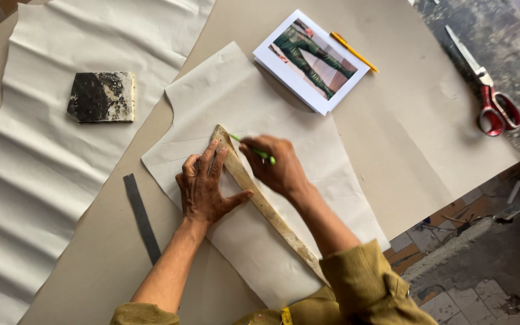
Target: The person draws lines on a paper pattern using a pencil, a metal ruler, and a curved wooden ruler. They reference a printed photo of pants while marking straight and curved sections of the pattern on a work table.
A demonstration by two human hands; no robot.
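My left hand (206, 183) lies flat with fingers spread on a long wooden ruler (272, 216), pressing it onto a cut piece of pale pattern paper (224, 96). My right hand (275, 165) grips a green pencil (254, 149) with its tip at the ruler's far end, on the paper. The ruler runs diagonally from upper left to lower right, passing under my right forearm.
A dark worn block (102, 96) sits on a larger white paper sheet (43, 180) at left. A grey metal ruler (141, 218) lies near my left arm. A printed photo (311, 60) and yellow pencil (354, 52) are at top; red-handled scissors (492, 99) at right near the table edge.
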